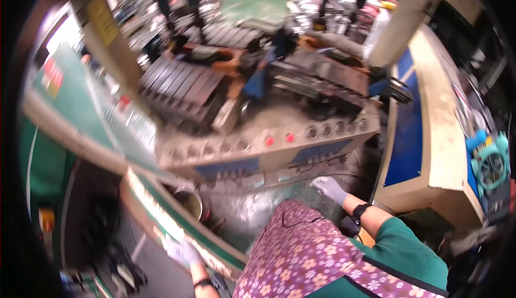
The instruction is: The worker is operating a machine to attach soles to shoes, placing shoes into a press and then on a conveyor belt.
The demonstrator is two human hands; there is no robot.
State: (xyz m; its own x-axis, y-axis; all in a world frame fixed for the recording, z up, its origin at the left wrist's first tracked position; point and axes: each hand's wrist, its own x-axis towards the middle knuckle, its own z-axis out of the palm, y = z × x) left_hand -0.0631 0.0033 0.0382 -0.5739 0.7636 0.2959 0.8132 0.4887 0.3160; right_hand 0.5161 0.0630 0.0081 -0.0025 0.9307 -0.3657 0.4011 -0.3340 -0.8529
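My left hand, in a pale glove, is at the lower left, over the edge of a long green panel with a bright strip. Its blurred fingers look stretched out along that edge; whether they press on it I cannot tell. Out to the right, my right hand, also gloved, hangs over the floor in front of a beige machine bench. Its fingers look loosely extended, with nothing visible in them. Round knobs and two red buttons line the bench's front.
Slotted dark metal plates and other metal tooling sit on the bench. A bucket stands on the floor beside the green panel. To the right are a beige and blue cabinet and a teal fan-like unit. Shiny piles lie beyond.
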